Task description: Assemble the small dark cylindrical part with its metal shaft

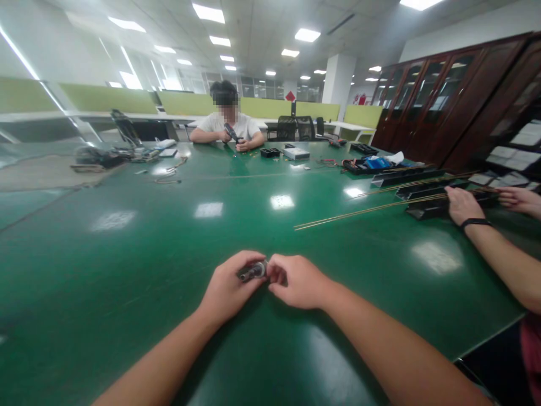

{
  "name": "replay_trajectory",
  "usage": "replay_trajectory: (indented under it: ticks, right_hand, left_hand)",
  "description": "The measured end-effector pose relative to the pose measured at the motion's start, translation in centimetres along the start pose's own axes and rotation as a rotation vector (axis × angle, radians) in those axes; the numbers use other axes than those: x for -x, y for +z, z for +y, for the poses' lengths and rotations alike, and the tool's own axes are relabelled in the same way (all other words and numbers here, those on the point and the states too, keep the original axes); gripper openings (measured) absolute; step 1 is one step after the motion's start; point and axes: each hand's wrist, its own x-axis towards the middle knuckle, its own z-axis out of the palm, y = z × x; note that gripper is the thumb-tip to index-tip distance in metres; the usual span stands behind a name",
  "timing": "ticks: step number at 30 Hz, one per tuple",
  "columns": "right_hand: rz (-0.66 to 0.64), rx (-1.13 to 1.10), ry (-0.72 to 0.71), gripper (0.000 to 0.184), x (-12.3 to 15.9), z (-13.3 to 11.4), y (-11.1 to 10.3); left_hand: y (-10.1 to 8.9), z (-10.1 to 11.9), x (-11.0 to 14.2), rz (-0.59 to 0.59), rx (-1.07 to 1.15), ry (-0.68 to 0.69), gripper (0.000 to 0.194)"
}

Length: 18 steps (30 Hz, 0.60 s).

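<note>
Just above the green table, my left hand (230,285) is closed around a small metal part (255,272) with a thin stem and a wider round end. The stem points left, toward my left palm. My right hand (298,279) meets the part's round end from the right, its fingers curled and pressed together. Whatever those fingertips pinch is too small or too hidden to make out. The exact kind of the metal part cannot be told from here.
Across the green table (147,254) a person (228,121) holds a dark power tool (231,133). At right, a co-worker's hand (462,206) touches long brass rods (350,217) lying over black channels (426,208). A white box (296,153) and a blue item (378,162) stand farther back.
</note>
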Motion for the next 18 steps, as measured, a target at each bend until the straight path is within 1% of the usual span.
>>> replay_trajectory:
  ticks: [4, 10, 18]
  right_hand:
    - [0.000, -0.011, -0.003, 0.015, 0.04, -0.09, -0.20]
    - [-0.016, -0.018, 0.003, 0.017, -0.06, -0.14, -0.24]
    - [-0.040, -0.034, 0.018, 0.022, 0.10, -0.12, -0.35]
  left_hand:
    - [0.32, -0.15, 0.06, 0.040, 0.001, -0.058, 0.023]
    - [0.16, -0.14, 0.19, 0.045, -0.030, -0.067, 0.024]
    - [0.35, -0.84, 0.31, 0.030, -0.025, -0.185, 0.038]
